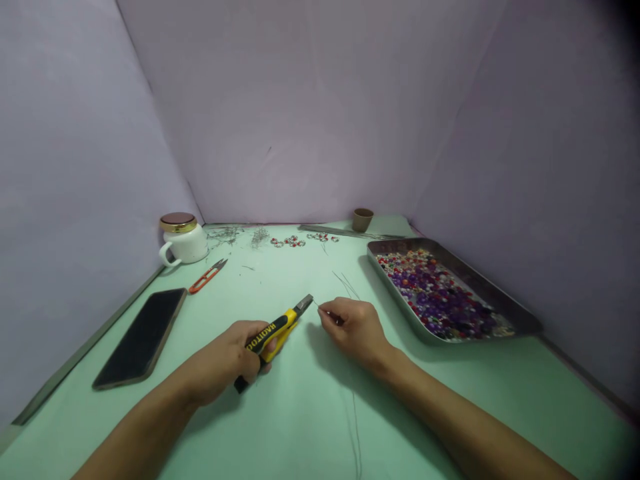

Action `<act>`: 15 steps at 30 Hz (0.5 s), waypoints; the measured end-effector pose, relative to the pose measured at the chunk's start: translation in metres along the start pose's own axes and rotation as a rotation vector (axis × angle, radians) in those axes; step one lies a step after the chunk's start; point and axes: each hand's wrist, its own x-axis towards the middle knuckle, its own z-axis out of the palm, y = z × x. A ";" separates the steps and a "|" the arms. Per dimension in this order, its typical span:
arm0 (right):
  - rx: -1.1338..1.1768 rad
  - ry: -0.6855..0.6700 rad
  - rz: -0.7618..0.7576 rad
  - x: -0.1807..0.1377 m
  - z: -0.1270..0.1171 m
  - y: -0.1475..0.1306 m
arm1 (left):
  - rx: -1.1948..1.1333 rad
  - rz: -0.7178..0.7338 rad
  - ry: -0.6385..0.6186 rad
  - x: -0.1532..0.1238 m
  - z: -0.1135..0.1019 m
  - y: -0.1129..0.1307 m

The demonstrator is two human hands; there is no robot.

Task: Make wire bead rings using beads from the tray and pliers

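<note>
My left hand [245, 350] is wrapped around the handles of a pair of yellow-and-black pliers [277, 333], whose metal jaws point up and to the right. Just past the jaw tips, my right hand [353, 327] pinches a thin wire [315, 304] between thumb and fingertips. The wire's end reaches the jaws; whether they grip it is too small to tell. Below my right hand, a long thin wire [356, 427] runs down toward the near table edge. More cut wires [346, 283] lie on the table beyond my right hand.
A metal tray [425, 333] of mixed beads stands at right. On the left are a phone [143, 339], red thread snips [207, 277] and a lidded white mug [186, 245]. Beaded rings [295, 241], wire scraps [227, 235], straight wires [345, 232] and a small brown cup [362, 220] lie at the back.
</note>
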 end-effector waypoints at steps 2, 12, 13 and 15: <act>-0.047 -0.007 -0.028 -0.001 0.001 0.000 | -0.002 0.014 -0.013 0.000 0.001 0.000; -0.421 0.009 -0.191 -0.003 0.000 -0.002 | 0.019 0.014 0.009 0.001 0.001 -0.001; -0.456 -0.001 -0.208 -0.003 0.000 -0.002 | 0.013 0.015 0.006 0.001 0.002 -0.001; -0.506 -0.024 -0.243 -0.003 -0.001 -0.003 | 0.020 0.022 0.007 0.000 0.002 0.000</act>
